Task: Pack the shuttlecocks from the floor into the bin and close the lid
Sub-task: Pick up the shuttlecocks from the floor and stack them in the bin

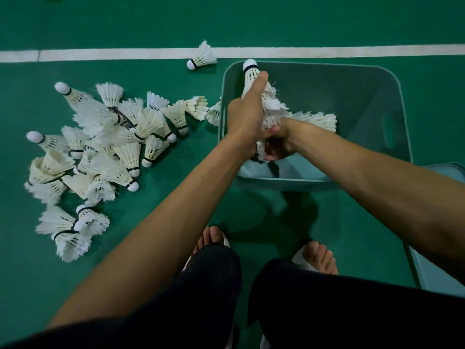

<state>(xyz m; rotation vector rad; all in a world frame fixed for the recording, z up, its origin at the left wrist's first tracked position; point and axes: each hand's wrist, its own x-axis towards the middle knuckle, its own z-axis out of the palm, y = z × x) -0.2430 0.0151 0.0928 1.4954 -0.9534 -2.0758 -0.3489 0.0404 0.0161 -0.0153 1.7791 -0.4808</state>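
Note:
A teal plastic bin (372, 79) stands open on the green floor. Over its left half both hands hold a bunch of white shuttlecocks (273, 107). My left hand (247, 114) grips the bunch from above, with one cork tip (249, 64) sticking out past my fingers. Below it, my right hand (275, 143) is curled round the bunch from underneath, and a feather skirt (319, 120) fans out to the right. A heap of several loose shuttlecocks (105, 147) lies on the floor left of the bin. One single shuttlecock (202, 56) lies on the white line.
The teal lid (435, 268) lies on the floor at the right, under my right forearm. A white court line (113, 54) runs across the floor behind the heap and bin. My feet in white sandals (312, 258) stand just in front of the bin.

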